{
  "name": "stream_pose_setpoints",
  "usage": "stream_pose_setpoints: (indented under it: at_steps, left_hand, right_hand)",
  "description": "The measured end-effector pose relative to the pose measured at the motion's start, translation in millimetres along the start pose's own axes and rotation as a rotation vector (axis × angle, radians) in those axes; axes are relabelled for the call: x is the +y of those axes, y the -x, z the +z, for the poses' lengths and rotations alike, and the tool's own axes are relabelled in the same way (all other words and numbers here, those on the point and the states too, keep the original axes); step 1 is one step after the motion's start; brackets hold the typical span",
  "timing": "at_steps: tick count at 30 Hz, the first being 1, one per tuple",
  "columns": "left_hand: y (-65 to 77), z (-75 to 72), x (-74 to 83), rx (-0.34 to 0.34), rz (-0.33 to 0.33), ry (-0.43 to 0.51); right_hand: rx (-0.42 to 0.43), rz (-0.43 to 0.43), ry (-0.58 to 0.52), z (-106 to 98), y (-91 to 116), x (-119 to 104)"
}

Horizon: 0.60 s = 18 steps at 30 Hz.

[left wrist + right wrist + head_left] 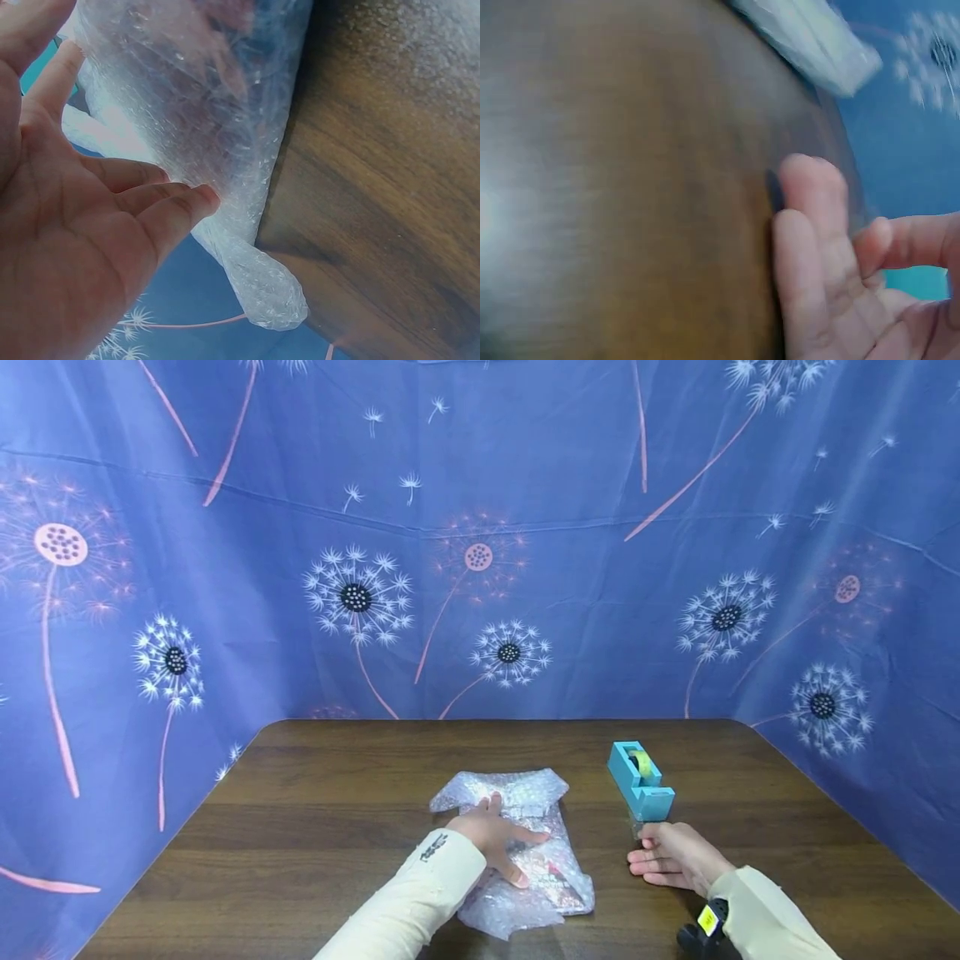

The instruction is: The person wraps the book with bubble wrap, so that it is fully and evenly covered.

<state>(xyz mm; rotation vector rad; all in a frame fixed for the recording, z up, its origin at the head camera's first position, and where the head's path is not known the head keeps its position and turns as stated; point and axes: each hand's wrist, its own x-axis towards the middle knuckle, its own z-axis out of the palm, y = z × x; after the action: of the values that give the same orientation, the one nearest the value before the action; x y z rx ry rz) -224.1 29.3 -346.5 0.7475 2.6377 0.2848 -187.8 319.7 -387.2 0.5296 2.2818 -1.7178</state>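
A flat item wrapped in bubble wrap [558, 860] lies on the table, its wrapping loose at the far and near ends. My left hand [495, 837] rests on top of it with fingers spread; the left wrist view shows the fingertips against the bubble wrap [247, 150]. To the right stands a turquoise tape dispenser [630, 777] holding a yellowish roll. Just in front of it, my right hand [678, 857] pinches a clear strip of tape [637, 828] between thumb and index finger, the other fingers extended. The right wrist view is blurred and hides the tape.
The brown wooden table [315, 827] has a blue dandelion-patterned cloth [600, 610] hanging behind and beside it. A black wrist device with a yellow label [707, 920] sits at the right sleeve.
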Motion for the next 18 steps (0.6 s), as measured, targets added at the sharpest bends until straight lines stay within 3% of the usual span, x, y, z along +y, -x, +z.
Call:
stream_pose_setpoints:
  at_steps: [4, 7, 12, 18]
  left_hand:
    - [0.1, -1.4, 2.3, -0.002, 0.006, -0.017]
    - [0.4, -3.1, 3.3, 0.01, 0.006, -0.033]
    - [1.4, -4.0, 3.6, 0.017, -0.008, -0.019]
    - [-0.6, -2.5, 3.5, -0.004, -0.024, -0.056]
  right_hand:
    - [0.062, -0.084, 0.065, 10, 17, -8]
    - [0.052, -0.145, 0.123, 16, 27, -26]
    - [-0.029, -0.216, 0.189, 36, 31, -57]
    - [-0.12, -0.261, 0.194, 74, 20, -87]
